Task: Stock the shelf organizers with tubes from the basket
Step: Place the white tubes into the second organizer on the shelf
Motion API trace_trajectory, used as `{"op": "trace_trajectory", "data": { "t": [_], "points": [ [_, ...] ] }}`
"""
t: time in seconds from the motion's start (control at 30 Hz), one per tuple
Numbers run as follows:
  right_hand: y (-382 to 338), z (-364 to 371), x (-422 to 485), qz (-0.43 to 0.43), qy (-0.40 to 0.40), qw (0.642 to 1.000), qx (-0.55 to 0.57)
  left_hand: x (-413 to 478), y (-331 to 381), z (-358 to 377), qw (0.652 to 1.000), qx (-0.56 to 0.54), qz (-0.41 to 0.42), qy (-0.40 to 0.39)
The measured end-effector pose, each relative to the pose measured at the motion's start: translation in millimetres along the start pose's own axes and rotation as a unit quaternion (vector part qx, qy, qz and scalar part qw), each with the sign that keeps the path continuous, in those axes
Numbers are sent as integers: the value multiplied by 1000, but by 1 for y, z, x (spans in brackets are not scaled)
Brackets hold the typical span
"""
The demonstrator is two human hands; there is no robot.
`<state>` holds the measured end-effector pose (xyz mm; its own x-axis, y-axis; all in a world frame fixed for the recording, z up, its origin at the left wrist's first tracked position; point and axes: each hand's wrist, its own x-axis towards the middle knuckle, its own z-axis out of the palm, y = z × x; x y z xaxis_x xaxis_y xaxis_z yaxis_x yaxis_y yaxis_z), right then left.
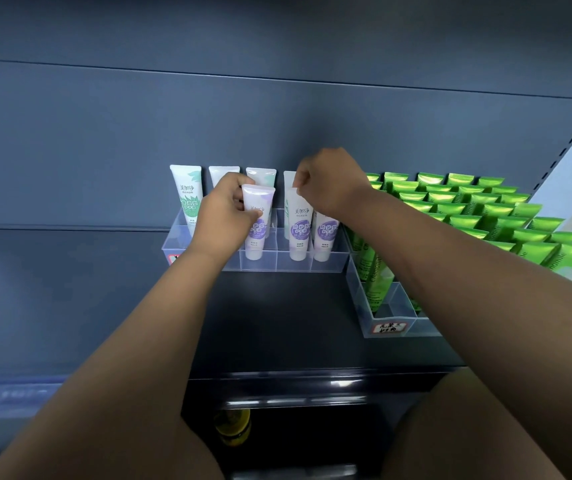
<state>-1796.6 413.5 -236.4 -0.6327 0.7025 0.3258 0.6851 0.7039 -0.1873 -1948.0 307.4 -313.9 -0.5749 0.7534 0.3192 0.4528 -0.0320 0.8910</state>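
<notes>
1. Dark grey back panel (139, 133) and a dark shelf (277, 323) face us. A clear organizer (312, 263) stands on the shelf, with white tubes upright in it, caps down.
2. Our left grip (224, 213) is curled round the upper body of a purple-label tube (258, 233), thumb across its front. The tube stands in a front compartment, though we cannot tell whether its cap is fully seated.
3. Our right grip (329, 181) pinches the flat crimped top of the neighbouring tube (299, 230), which sits in the next compartment.
4. We judge these tubes light, soft-walled and smooth. A hard squeeze would dent them, and balanced on a cap they would tip easily. The stiff crimp is the safest hold, or the shoulder near the cap.
5. Just beside the right grip stands a third purple tube (324, 237). Beyond both grips runs a back row, including a green-leaf tube (187, 195).
6. Outward of the right grip, a second organizer (364, 299) is packed with green tubes (468, 209) and carries a handwritten label (389, 328).
7. Obstacles are few: the thin dividers and the close back row could catch a tilted tube. No basket is in view.
</notes>
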Motion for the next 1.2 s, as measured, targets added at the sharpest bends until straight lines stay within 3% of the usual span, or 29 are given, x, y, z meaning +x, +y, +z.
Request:
{"op": "trace_trajectory", "data": {
  "t": [0.93, 1.2],
  "points": [
    [-15, -5, -12, -19, -26, 994, -103, -6, -2, -2, 999, 47, 19, -8],
    [-31, -16, -35, -47, 12, 990, -135, -10, 14, -18, 997, 80, 18, 8]
  ]
}}
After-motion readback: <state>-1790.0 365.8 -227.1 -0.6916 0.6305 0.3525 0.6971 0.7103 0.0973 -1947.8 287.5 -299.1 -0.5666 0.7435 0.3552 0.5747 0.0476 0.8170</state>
